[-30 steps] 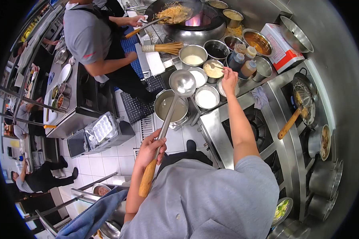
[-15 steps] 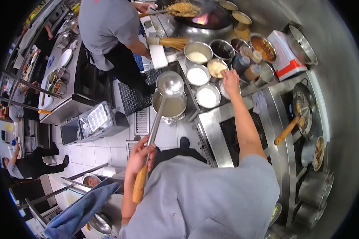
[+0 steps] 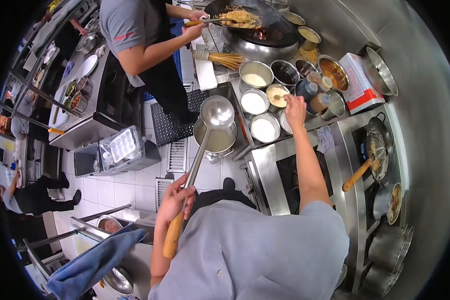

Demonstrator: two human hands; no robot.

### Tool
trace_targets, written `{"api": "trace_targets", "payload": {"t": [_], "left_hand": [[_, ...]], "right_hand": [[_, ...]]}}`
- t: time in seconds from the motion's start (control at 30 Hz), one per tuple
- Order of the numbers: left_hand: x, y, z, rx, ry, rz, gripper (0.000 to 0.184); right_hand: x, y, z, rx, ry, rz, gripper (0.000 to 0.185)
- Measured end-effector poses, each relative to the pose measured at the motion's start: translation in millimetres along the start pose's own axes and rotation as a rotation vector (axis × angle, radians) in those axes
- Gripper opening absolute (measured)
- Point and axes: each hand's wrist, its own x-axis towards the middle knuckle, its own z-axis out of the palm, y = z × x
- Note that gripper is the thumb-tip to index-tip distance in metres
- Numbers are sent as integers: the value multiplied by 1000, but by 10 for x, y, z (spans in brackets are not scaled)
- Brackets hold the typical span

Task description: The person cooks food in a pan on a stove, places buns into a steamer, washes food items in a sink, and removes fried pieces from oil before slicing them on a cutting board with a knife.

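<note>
In the head view, the left hand [image 3: 176, 199] grasps the long ladle [image 3: 201, 152], fingers wrapped around its steel shaft just above the wooden grip [image 3: 173, 236]. It looks stiff and bowl-heavy, steadiest held at wood and shaft together. Its bowl overlaps the pot [image 3: 225, 150]; clearance I cannot tell. Floor [image 3: 145, 192] opens left. The right hand [image 3: 295, 111] pinches a small spoon [image 3: 279, 97], light and rigid-looking, at the pale-filled tin [image 3: 273, 108], hemmed by neighbouring rims.
</note>
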Motion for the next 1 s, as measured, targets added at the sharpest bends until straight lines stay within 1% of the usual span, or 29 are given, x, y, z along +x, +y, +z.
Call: {"api": "trace_targets", "payload": {"t": [0.03, 0.1, 0.13, 0.17, 0.23, 0.27, 0.33, 0.37, 0.43, 0.57, 0.63, 0.67, 0.7, 0.77, 0.8, 0.87, 0.97, 1.0], "left_hand": [[-38, -23, 9, -35, 8, -25, 56], [-41, -49, -2, -24, -1, -40, 57], [-38, -84, 1, 5, 13, -43, 58], [11, -54, 13, 36, 24, -25, 59], [17, 5, 72, -4, -6, -19, 57], [27, 12, 90, 1, -9, -9, 56], [59, 42, 145, 31, -22, -9, 55], [87, 61, 190, 46, -36, 10, 54], [203, 132, 299, 76, -52, 39, 54], [440, 266, 483, 149, -89, 44, 51], [571, 310, 587, 180, -117, 91, 49], [644, 339, 623, 198, -139, 86, 50], [676, 358, 679, 209, -145, 91, 50], [723, 395, 784, 193, -121, 94, 47], [760, 399, 757, 190, -156, 79, 49], [757, 405, 789, 217, -154, 82, 48], [797, 399, 798, 228, -155, 81, 47], [829, 400, 796, 217, -168, 80, 44]], "right_hand": [[-1, 0, -32, 0, -5, 4, 18], [-24, 61, -22, -3, 18, 198, 19], [-137, 139, 135, 58, -27, 195, 20], [-203, 213, 271, 0, 48, 122, 20], [-137, 19, 54, 105, 71, 142, 22], [-178, 56, 94, 112, 74, 168, 22], [-173, 242, 247, 98, 171, 398, 23], [-211, 261, 368, 303, 155, 593, 24], [-206, 270, 438, 352, 178, 618, 26], [-242, 255, 329, 381, 252, 698, 27], [-270, 336, 339, 506, 148, 753, 28], [-272, 307, 337, 432, 138, 676, 29], [-262, 298, 382, 437, 150, 610, 29], [-207, 253, 380, 473, 129, 629, 28], [-241, 234, 348, 480, 136, 637, 28], [-283, 217, 306, 591, 144, 740, 25], [-308, 202, 390, 600, 196, 753, 26], [-311, 220, 408, 613, 194, 787, 26]]}}
